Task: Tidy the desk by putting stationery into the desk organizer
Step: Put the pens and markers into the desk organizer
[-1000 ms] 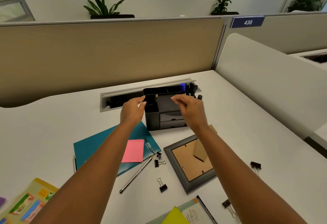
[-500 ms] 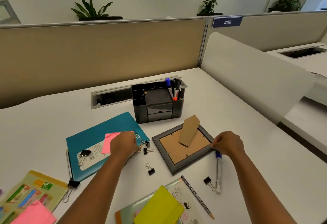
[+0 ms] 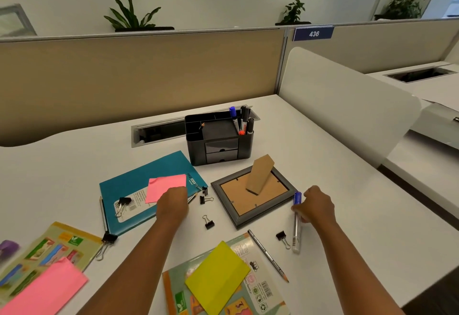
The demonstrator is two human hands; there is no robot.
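Note:
The black desk organizer [image 3: 218, 149] stands at the back of the desk, with several markers [image 3: 242, 120] upright in its right compartment and a pencil tip [image 3: 201, 125] showing in the left one. My right hand [image 3: 319, 206] pinches a blue-capped marker [image 3: 296, 225] near its cap; the marker lies on the desk right of the picture frame. My left hand [image 3: 172, 203] is curled over a pen [image 3: 192, 198] at the teal folder's lower edge, and only the pen's end shows.
A face-down picture frame [image 3: 273, 205] lies between my hands. The teal folder [image 3: 134, 180] carries a pink sticky note [image 3: 164, 185]. Binder clips [image 3: 208, 222] are scattered about. A pencil [image 3: 268, 256] lies beside a notebook [image 3: 258, 287] with a yellow note [image 3: 216, 275].
Both hands came back from the organizer to the desk. The left settled on the pen by the folder; the right closed on the blue-capped marker.

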